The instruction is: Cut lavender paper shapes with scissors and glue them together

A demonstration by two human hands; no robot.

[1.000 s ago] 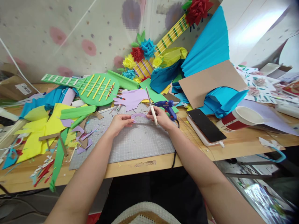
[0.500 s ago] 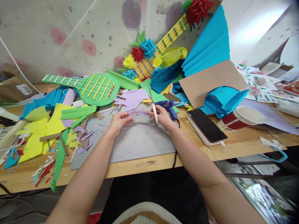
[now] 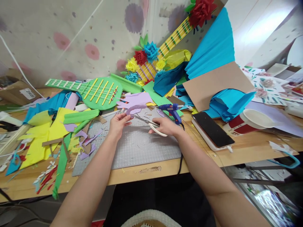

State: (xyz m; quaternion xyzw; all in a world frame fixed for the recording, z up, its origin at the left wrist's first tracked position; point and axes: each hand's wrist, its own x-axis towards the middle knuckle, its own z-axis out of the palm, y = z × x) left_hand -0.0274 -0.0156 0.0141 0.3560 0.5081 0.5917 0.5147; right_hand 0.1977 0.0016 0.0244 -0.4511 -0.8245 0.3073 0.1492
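Observation:
My left hand (image 3: 117, 124) pinches one end of a curved lilac paper strip (image 3: 133, 109) above the grey cutting mat (image 3: 139, 148). My right hand (image 3: 165, 126) grips white-handled scissors (image 3: 151, 124) whose blades point left toward the strip, just under it. Both hands hover over the far half of the mat, a short way apart. A larger lilac paper sheet (image 3: 136, 99) lies just beyond them.
A blue glue gun (image 3: 172, 111) lies right of my right hand, its cord dropping over the table edge. Farther right are a black phone (image 3: 213, 129) and a red paper cup (image 3: 246, 121). Green paper guitar (image 3: 99, 90), cardboard (image 3: 216, 83), blue crepe and scraps crowd the table.
The scissors swung from upright to lying flat, blades pointing left at the strip. My left hand lifted the strip's end farther away, and my right hand let go of its other end.

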